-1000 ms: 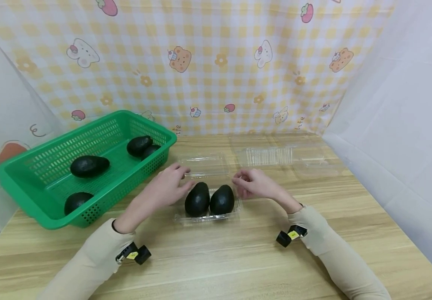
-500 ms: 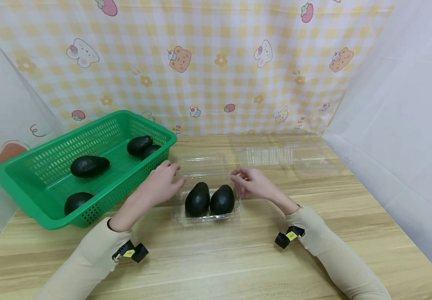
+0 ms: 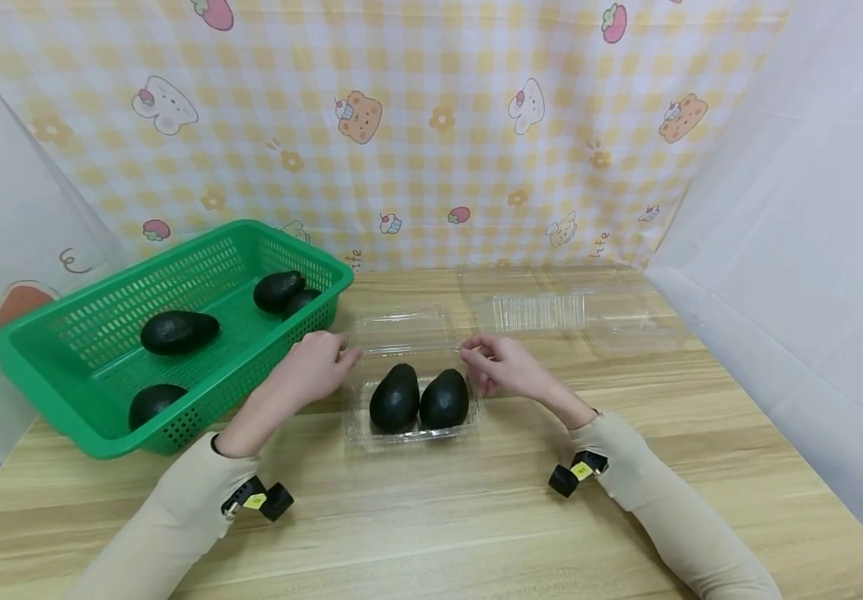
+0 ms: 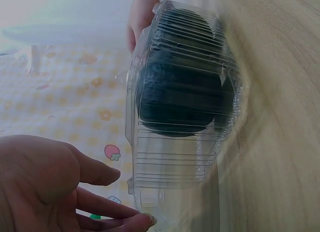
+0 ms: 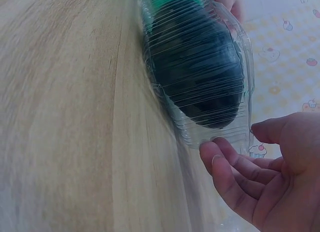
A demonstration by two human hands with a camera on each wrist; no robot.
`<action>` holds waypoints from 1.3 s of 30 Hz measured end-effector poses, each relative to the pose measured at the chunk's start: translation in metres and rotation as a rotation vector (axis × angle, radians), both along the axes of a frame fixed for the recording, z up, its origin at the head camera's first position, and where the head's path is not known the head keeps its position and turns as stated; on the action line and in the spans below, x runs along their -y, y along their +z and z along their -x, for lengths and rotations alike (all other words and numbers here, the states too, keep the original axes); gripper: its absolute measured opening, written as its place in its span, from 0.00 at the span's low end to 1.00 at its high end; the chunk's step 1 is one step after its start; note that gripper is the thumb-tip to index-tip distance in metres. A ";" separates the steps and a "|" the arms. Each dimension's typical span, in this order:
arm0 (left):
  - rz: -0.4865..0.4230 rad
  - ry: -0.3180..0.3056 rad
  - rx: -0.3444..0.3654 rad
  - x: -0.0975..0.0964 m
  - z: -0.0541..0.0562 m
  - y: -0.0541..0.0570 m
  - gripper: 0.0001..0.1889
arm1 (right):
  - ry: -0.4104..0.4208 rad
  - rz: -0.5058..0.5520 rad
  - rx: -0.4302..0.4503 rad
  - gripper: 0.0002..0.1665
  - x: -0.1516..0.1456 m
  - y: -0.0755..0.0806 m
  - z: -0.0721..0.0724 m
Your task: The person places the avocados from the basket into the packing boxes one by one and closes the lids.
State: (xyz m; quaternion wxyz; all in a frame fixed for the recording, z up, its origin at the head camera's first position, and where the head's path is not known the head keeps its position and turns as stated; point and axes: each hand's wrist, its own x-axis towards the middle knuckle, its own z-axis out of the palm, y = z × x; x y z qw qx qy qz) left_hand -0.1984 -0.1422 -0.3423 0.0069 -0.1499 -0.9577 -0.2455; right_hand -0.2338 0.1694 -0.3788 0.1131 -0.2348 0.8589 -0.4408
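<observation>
Two dark avocados (image 3: 395, 400) sit side by side in the base of a clear plastic clamshell box (image 3: 415, 437), its lid (image 3: 405, 327) folded back flat behind. At the box's back left corner is my left hand (image 3: 311, 368); in the left wrist view its thumb stands apart from the box, while a fingertip (image 4: 147, 219) reaches the plastic near the hinge. My right hand (image 3: 510, 368) holds the back right corner, thumb at the rim and fingers against the ribbed side wall in the right wrist view.
A green plastic basket (image 3: 210, 396) with several avocados (image 3: 180, 332) stands at the left. More clear plastic boxes (image 3: 539, 312) lie at the back right of the wooden table (image 3: 431, 525). A checked curtain (image 3: 431, 167) hangs behind.
My left hand has drawn back leftward from beside the left avocado to the box's back left corner. The right hand has barely shifted. Both avocados stay in place.
</observation>
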 end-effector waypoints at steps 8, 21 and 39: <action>-0.049 -0.024 0.068 0.006 0.004 -0.002 0.21 | -0.002 0.009 0.003 0.22 0.001 -0.001 0.000; -0.105 -0.047 0.117 0.010 0.011 -0.005 0.15 | -0.026 0.047 0.041 0.21 0.003 -0.002 0.000; -0.189 -0.012 0.080 0.008 0.015 -0.012 0.14 | -0.042 0.094 0.046 0.20 0.001 -0.004 0.003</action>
